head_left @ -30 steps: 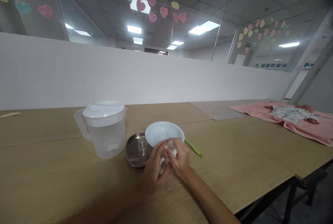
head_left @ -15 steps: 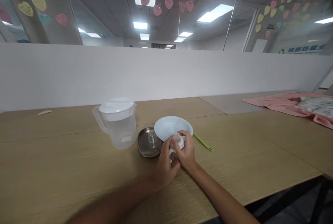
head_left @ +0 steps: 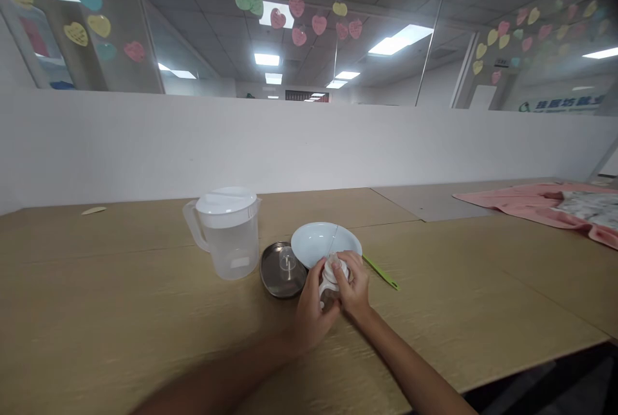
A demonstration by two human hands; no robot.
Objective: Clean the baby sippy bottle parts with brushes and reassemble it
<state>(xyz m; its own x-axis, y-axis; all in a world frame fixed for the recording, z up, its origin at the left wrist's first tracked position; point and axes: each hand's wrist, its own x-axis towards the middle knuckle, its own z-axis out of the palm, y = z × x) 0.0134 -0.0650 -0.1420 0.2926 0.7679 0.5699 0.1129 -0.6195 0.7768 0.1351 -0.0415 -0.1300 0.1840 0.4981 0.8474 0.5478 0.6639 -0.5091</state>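
Observation:
My left hand (head_left: 315, 304) is wrapped around the clear body of a baby bottle (head_left: 330, 298) with a white handle. The fingers of my right hand (head_left: 356, 286) close on the bottle's white collar (head_left: 337, 269), the thumb lying across its top. Most of the bottle is hidden by my hands. Just beyond them is a white bowl (head_left: 318, 241) with a thin clear stick-like thing leaning in it. Left of my hands, a metal tray (head_left: 273, 283) holds a clear dome-shaped cap (head_left: 287, 263).
A lidded clear pitcher (head_left: 234, 244) stands left of the tray. A green handle (head_left: 383, 273) sticks out right of the bowl. Pink cloth (head_left: 516, 202) with a patterned piece lies at the far right. Behind the table (head_left: 145, 312) rises a white wall (head_left: 309, 145) with glass above.
The view has shifted slightly, so everything sits a little lower and mostly further right. Both hands stay on the bottle, and more of its white handle now shows.

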